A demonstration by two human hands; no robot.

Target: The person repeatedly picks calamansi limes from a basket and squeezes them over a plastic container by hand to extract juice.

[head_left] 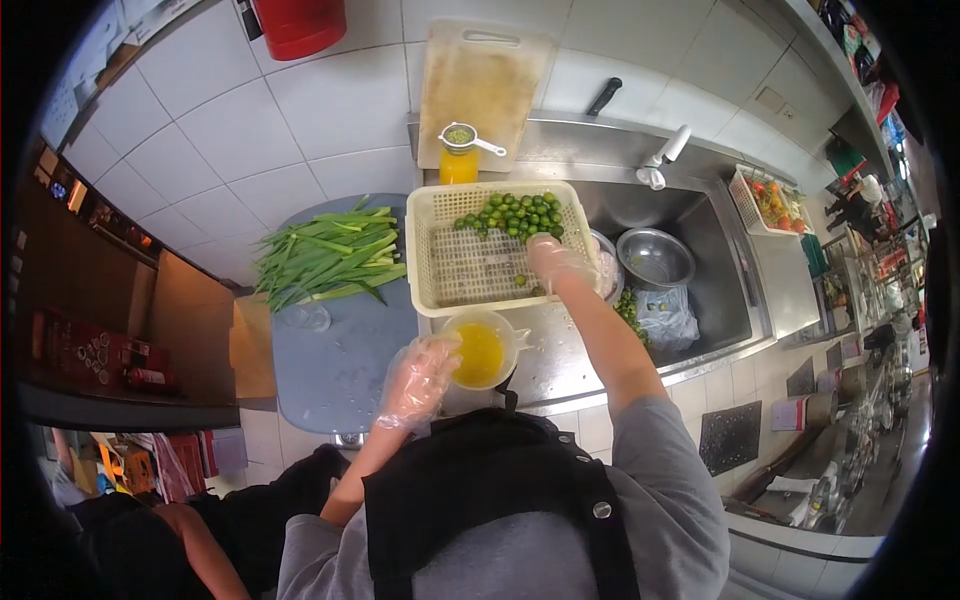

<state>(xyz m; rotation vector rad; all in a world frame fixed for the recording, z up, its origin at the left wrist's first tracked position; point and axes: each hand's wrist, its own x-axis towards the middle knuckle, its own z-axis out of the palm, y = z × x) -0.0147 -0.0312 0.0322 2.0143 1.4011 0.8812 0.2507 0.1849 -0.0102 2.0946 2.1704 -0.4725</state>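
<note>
My left hand [420,375], in a clear plastic glove, is beside a plastic jug [523,338] of yellow juice [478,355]. Its fingers are curled at the jug's rim; whatever they hold is hidden. My right hand [558,263], also gloved, reaches over the right side of a cream plastic basket [425,215]. Small green limes [515,215] are heaped at the basket's far right, and a few lie apart near this hand. The right fingers point down and are mostly hidden, so their grip is unclear.
Green leafy stalks [335,250] lie on a blue-grey board [335,375] at left. Behind the basket, a strainer [460,137] tops a yellow container [459,168] before a cutting board [490,75]. At right, the sink [715,290] holds a metal bowl [655,258].
</note>
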